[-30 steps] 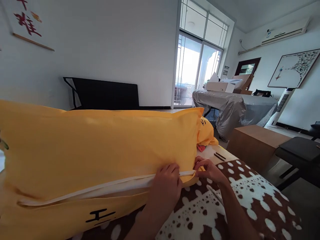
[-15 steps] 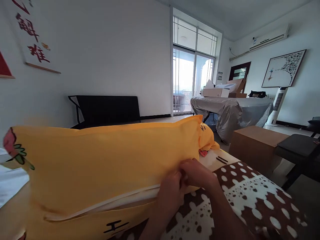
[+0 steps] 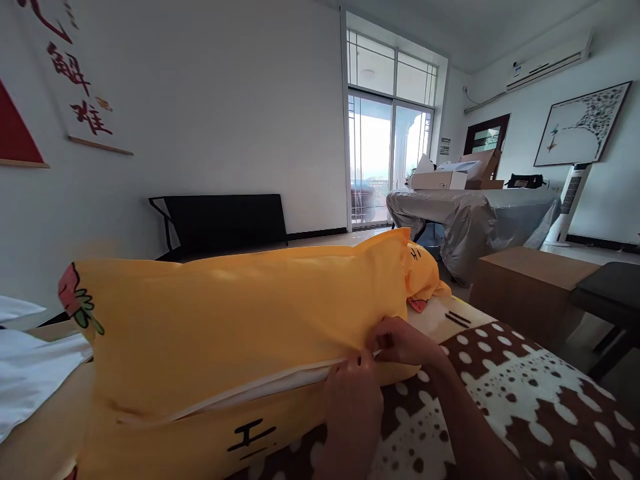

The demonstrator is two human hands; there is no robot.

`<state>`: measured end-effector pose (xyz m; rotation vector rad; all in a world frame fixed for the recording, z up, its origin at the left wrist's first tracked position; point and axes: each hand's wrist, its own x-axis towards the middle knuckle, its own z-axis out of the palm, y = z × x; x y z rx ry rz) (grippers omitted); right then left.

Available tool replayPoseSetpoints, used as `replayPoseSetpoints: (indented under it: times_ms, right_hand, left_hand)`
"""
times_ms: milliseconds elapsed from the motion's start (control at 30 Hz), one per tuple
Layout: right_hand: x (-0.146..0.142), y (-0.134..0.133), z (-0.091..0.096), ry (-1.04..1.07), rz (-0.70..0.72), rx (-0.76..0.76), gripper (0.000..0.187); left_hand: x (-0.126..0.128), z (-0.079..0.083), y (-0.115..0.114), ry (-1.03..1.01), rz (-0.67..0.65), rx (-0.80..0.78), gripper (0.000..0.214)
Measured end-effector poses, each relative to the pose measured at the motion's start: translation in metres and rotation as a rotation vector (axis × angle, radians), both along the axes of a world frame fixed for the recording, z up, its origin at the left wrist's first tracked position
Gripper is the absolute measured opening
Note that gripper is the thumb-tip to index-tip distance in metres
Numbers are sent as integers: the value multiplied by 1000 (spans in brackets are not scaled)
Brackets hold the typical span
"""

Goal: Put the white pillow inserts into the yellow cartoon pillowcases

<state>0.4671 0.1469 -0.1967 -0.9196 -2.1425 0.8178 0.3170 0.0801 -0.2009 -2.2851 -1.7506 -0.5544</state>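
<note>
single head-worn view, looking forward and down, yellow cushion (image 3: pixel 240 313) close in front, glass door (image 3: pixel 371 157) well beyond

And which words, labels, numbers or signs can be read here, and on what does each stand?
"H", with bar and dot: yellow pillowcase
"HI": yellow cloth behind
"解难": hanging scroll; the character above is cut off
Too small to read: air conditioner label, wall notice, white box marks

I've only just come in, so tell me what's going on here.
A person's left hand and right hand are close together at a long yellow pillow, by the right-hand part of its white-edged opening. White shows along the opening left of the hands; exactly what they grip is hidden. The pillow lies partly over a brown-and-white spotted blanket.
</note>
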Motion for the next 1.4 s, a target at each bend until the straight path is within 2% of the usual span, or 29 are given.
replayPoseSetpoints:
  times_ms: [100, 200, 267, 367, 500, 600, 700, 833, 933, 1100, 1267, 1400]
  right_hand:
    - [2, 5, -4, 30, 5, -72, 10]
    - [3, 9, -8, 38, 24, -99, 11]
    - [3, 10, -8, 51, 38, -101, 12]
    - [2, 8, -7, 61, 76, -85, 11]
    - [1, 1, -2, 11, 91, -66, 9]
    - [0, -4, 1, -42, 53, -8, 7]
    - [-4, -7, 3, -82, 53, 117, 16]
    - [-8, -9, 4, -83, 82, 227, 19]
    - [-7, -9, 4, -77, 93, 221, 17]
    - [-7, -8, 2, -133, 92, 185, 18]
    - [-16, -21, 7, -306, -37, 374, 18]
    - [-28, -39, 18, -425, -122, 444, 16]
  left_hand:
    - [-4, 0, 1, 48, 28, 24, 23]
    - [-12, -13, 2, 117, -6, 146, 24]
    - [-20, -27, 2, 144, -45, 284, 27]
    - [-33, -45, -1, 72, -134, 499, 28]
    - [-45, -54, -5, 37, -270, 643, 27]
    - [-46, -52, -7, 41, -237, 624, 27]
    - [-45, -48, -8, 14, -212, 616, 25]
    - [-44, -51, -5, -48, -277, 650, 20]
    - [-43, -59, 0, -107, -331, 636, 20]
    - [-41, -61, 6, -99, -290, 587, 20]
    - [-38, -57, 2, -124, -245, 484, 19]
    - [-36, -60, 1, -135, -252, 514, 18]
